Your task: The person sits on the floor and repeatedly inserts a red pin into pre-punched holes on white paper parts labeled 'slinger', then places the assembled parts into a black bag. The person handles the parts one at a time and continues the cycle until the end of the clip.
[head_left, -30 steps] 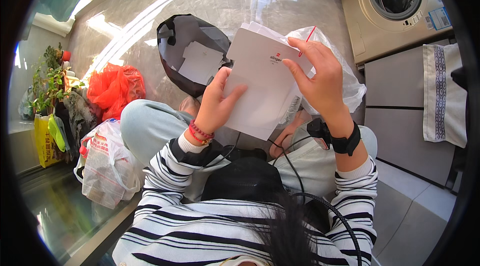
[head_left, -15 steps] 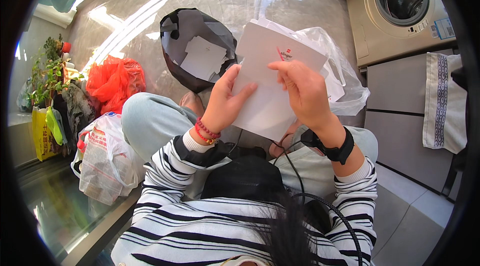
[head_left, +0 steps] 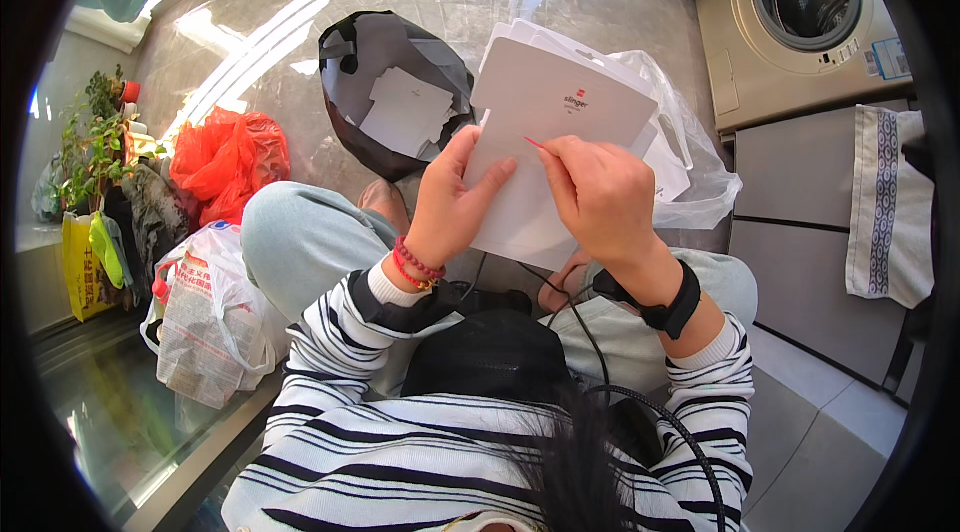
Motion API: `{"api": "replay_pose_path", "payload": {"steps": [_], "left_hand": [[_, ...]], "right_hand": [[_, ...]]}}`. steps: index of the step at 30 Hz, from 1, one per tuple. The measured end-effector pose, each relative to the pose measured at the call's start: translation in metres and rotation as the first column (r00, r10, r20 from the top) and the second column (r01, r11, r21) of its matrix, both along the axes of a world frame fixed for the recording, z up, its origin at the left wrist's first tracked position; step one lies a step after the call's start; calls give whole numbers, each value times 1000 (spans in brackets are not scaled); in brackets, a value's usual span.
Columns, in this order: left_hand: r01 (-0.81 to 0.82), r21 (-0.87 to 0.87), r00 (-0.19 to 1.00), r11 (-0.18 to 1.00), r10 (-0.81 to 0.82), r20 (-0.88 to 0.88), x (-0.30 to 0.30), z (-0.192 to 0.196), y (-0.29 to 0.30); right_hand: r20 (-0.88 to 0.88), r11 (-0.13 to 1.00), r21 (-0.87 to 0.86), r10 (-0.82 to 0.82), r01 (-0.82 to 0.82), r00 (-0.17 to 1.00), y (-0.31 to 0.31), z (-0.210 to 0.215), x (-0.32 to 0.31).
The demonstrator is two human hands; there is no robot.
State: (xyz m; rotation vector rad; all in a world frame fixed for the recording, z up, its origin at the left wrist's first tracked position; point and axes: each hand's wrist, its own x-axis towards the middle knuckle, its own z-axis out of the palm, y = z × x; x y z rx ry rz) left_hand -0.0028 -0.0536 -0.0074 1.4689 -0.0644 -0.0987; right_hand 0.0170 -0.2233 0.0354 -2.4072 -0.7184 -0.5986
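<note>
Right hand [head_left: 605, 192] shifts lower, fingers pinching thin red strip [head_left: 535, 143]; left hand [head_left: 455, 202] clamps white card stack [head_left: 550, 82]; white sheets [head_left: 408, 112] already in black bag [head_left: 365, 150].

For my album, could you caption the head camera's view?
Left hand grips flat white cardboard sheets while the right hand pinches a thin red strip.

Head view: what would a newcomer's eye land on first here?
Most likely the white cards at the centre, in the left hand, with the right hand pinching a thin red strip over them. Next, perhaps the bright red plastic bag on the left, then the open black bag ahead, with white pieces inside.
</note>
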Motion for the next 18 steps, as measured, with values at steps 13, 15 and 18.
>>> {"api": "replay_pose_path", "payload": {"steps": [13, 15, 18], "left_hand": [[-4, 102, 997, 995, -4, 78, -3, -1, -6], [-18, 104, 996, 994, 9, 87, -1, -3, -6], [-47, 114, 995, 992, 37, 88, -1, -4, -5]], "right_hand": [[33, 999, -33, -17, 18, 999, 3, -1, -2], [25, 1000, -15, -12, 13, 1000, 2, 1, -2], [-1, 999, 44, -7, 7, 1000, -2, 4, -3]]}}
